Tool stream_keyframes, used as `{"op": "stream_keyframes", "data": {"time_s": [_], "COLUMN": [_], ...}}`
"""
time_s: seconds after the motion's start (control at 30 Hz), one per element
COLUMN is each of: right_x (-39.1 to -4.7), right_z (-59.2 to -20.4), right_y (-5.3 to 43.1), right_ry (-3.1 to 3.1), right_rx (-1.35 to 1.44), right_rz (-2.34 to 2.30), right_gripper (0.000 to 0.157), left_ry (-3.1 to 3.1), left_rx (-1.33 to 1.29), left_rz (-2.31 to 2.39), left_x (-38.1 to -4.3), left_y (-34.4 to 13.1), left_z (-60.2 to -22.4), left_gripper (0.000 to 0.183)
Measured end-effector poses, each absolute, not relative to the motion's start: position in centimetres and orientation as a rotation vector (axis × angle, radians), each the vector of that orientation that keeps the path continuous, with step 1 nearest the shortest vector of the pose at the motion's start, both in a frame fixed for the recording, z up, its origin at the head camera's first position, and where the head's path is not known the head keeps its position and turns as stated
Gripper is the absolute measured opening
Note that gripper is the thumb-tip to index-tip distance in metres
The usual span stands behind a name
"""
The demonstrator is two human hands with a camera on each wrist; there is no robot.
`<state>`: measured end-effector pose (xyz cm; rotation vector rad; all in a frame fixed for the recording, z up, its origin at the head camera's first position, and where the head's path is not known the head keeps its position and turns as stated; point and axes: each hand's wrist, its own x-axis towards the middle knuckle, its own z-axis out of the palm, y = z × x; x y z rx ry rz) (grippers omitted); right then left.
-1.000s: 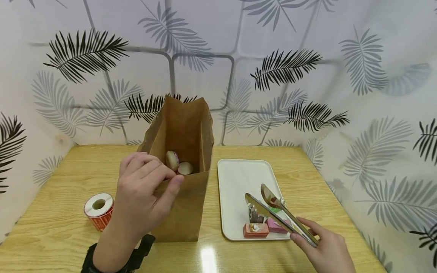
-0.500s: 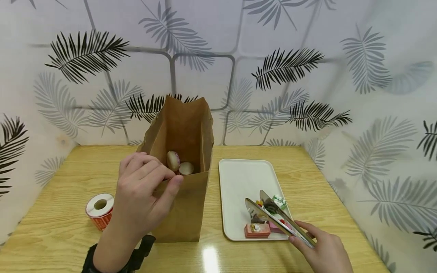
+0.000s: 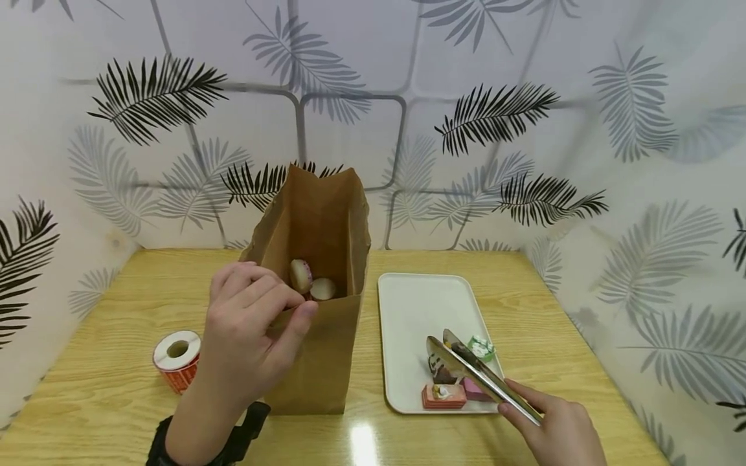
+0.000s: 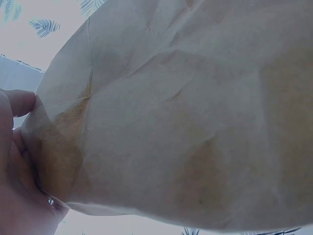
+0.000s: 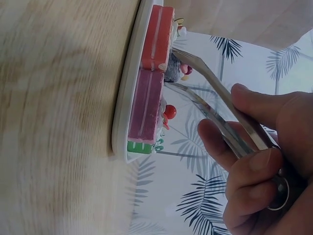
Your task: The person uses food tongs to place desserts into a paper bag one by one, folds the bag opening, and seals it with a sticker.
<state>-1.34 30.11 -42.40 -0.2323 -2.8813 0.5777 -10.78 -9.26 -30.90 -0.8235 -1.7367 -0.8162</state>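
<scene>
My left hand (image 3: 247, 327) pinches the near rim of an upright, open brown paper bag (image 3: 320, 362). Inside the bag lie two pale round pieces like macarons (image 3: 301, 276). Metal tongs (image 3: 492, 382) are gripped in my right hand (image 3: 553, 424), their arms partly closed over the white tray (image 3: 422, 298). In the right wrist view, the tong tips are at a dark grey toy cake (image 5: 172, 68) with berries on top. Close beside it sit a red layered cake slice (image 3: 444, 397), a purple one (image 5: 145, 105) and a green-and-white one (image 3: 480, 348).
A roll of red-and-white labels (image 3: 177, 362) stands on the wooden table (image 3: 105, 362) left of the bag. Behind the table hangs a white curtain (image 3: 350, 65) with a leaf print. The tray stands just right of the bag.
The tongs have lowered onto the cakes and their arms have come closer together around the dark cake. My left hand keeps its hold on the bag, and the view has shifted slightly.
</scene>
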Motion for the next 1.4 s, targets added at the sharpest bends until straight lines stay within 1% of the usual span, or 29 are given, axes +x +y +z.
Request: {"op": "stream_keyframes", "data": {"time_s": [0.23, 0.5, 0.73, 1.17, 1.4], "right_x": [-1.6, -2.1, -2.6, -4.2, -5.5], "right_z": [-42.3, -41.4, -39.8, -36.2, -34.3], "right_y": [29.9, 30.2, 30.2, 29.7, 28.9], "right_ry": [-2.742, -2.735, -2.657, -2.536, -2.398], "right_rx": [-0.168, -0.161, -0.114, -0.024, 0.101], "right_rz": [0.533, 0.529, 0.523, 0.544, 0.555], "right_gripper": [0.037, 0.039, 0.037, 0.038, 0.040], "left_ry": [-1.746, -1.773, -1.814, -1.837, -1.847], "left_rx": [-0.819, -0.850, -0.892, -0.889, -0.880], "left_rz": [-0.810, -0.764, -0.744, -0.722, -0.706], "left_x": [-10.8, -10.6, -10.5, -10.4, -10.4], "left_y": [-9.4, -9.9, -10.0, -10.8, -11.2], "left_z": [-30.8, -30.3, -30.0, -30.0, -30.0], "left_gripper": [0.046, 0.045, 0.046, 0.047, 0.047]}}
